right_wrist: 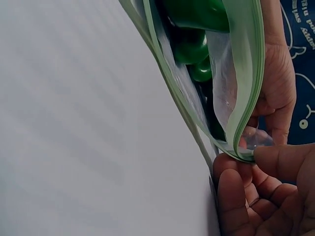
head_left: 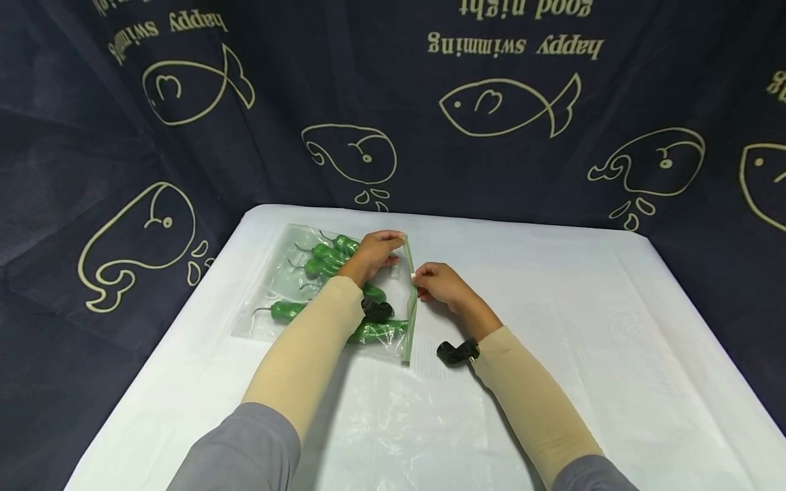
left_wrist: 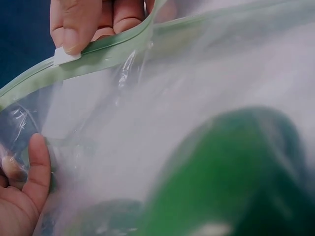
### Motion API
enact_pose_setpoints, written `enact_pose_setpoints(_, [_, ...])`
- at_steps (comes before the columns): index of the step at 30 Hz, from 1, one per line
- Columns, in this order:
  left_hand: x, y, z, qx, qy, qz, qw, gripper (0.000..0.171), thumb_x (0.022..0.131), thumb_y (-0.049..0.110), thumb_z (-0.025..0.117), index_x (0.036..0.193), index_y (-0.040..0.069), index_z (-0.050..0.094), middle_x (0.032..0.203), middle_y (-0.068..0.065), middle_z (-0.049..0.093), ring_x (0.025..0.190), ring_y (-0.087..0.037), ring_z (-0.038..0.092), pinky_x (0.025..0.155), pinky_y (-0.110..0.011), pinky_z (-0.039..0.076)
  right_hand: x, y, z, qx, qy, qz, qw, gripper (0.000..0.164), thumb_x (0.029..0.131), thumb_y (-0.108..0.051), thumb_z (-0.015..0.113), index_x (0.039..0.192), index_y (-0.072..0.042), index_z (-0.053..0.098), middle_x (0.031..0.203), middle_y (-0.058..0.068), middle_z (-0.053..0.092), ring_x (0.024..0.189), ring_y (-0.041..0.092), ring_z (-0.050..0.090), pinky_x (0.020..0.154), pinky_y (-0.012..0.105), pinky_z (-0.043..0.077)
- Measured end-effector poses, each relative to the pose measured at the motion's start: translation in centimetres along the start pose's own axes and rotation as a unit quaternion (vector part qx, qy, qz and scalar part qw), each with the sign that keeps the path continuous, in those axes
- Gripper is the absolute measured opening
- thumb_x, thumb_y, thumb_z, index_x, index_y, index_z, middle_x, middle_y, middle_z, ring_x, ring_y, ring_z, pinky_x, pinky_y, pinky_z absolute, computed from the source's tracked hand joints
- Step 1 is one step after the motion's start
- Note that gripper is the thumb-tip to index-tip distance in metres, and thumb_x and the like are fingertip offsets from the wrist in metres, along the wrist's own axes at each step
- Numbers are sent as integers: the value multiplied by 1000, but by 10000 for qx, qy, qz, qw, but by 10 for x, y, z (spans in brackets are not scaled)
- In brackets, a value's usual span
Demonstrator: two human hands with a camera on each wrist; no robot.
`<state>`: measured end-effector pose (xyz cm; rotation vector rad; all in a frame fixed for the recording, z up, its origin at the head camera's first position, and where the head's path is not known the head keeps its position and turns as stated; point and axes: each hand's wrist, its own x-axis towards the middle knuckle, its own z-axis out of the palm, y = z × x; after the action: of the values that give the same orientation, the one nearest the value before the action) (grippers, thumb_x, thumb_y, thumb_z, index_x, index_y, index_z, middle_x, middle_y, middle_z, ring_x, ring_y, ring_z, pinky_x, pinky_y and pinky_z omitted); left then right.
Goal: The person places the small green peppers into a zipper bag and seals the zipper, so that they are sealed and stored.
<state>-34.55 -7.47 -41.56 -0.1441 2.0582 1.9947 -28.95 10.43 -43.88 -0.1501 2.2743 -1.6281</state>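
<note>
A clear zip bag (head_left: 393, 286) with a green sealing strip lies on the table, holding several long green peppers (head_left: 322, 267). My left hand (head_left: 372, 254) reaches across the bag and grips its far corner by the strip. Partway along that strip, my right hand (head_left: 441, 283) pinches a small white slider (left_wrist: 66, 56) between thumb and fingers. Toward me from the slider, the two green edges (right_wrist: 258, 64) of the mouth stand apart, and peppers show inside in the right wrist view. My left forearm hides some of the peppers.
A white cover (head_left: 552, 293) spreads over the table. Behind it hangs a dark blue cloth (head_left: 381, 82) printed with fish, whales and lettering. A black wrist camera (head_left: 457, 352) sits on my right wrist, and another black wrist camera (head_left: 376, 310) on my left overlaps the bag.
</note>
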Motion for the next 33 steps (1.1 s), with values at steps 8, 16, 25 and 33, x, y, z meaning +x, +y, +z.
enact_pose_setpoints(8, [2,-1,1,-113,-1,7,9999,27,98,20,65,122,8,69,121,-4,62,97,-17,59,83,-31,56,-8,-1,1,-16,-121,138,9998,12,98,-10,58,101,1,62,85,9,61,76,19,62,66,28,56])
enact_pose_setpoints(16, [0,0,1,-336,56,24,9994,27,98,17,65,122,6,68,117,-4,61,98,-18,58,85,-33,56,-13,0,3,-82,-213,16,9997,12,98,-10,59,99,1,62,85,10,63,76,19,62,66,29,56])
enact_pose_setpoints(25, [0,1,0,-369,145,-50,9992,26,98,17,65,121,8,69,110,-3,60,89,-14,56,79,-29,57,-19,2,8,-111,-234,-26,9997,10,97,-10,59,96,0,62,79,8,63,73,17,61,65,26,55])
enact_pose_setpoints(33, [1,1,1,-435,166,-78,9989,24,97,17,65,120,8,70,109,-2,60,88,-13,55,78,-29,57,-25,4,9,-121,-292,-59,9995,10,97,-10,60,95,0,62,78,8,63,72,16,61,64,26,54])
